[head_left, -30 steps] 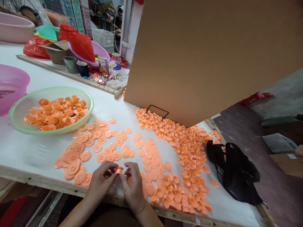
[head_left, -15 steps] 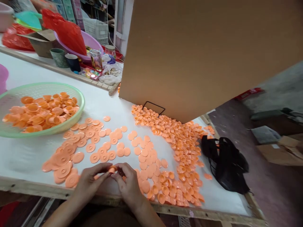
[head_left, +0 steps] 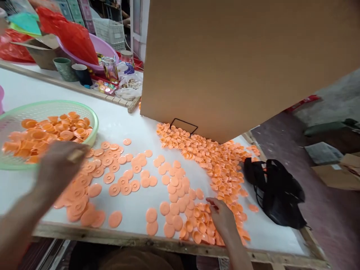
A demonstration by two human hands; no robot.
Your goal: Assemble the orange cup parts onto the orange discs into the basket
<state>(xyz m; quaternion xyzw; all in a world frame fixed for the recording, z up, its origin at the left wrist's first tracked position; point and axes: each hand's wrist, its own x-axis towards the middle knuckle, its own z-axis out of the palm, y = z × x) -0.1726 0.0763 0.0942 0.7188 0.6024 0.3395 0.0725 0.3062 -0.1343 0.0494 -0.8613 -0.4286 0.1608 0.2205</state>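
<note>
My left hand, smeared by motion, is over the near right side of the light green basket; its fingers are too blurred to read. Inside the basket lies a heap of orange cup-shaped pieces, some with wide rims. My right hand hovers at a pile of small orange cups, fingers partly stretched and apart, with no piece visible in them. Flat orange discs are spread across the white table between my hands, some with a ring in the middle.
A large cardboard box stands at the back over the band of orange cups, beside a thin black wire frame. A black bag lies at the right edge. Mugs and a purple basin sit behind a wooden rail.
My hands were together at the front edge around a small orange piece. They have parted: the left has swung to the basket, the right to the cups. The view shifted slightly.
</note>
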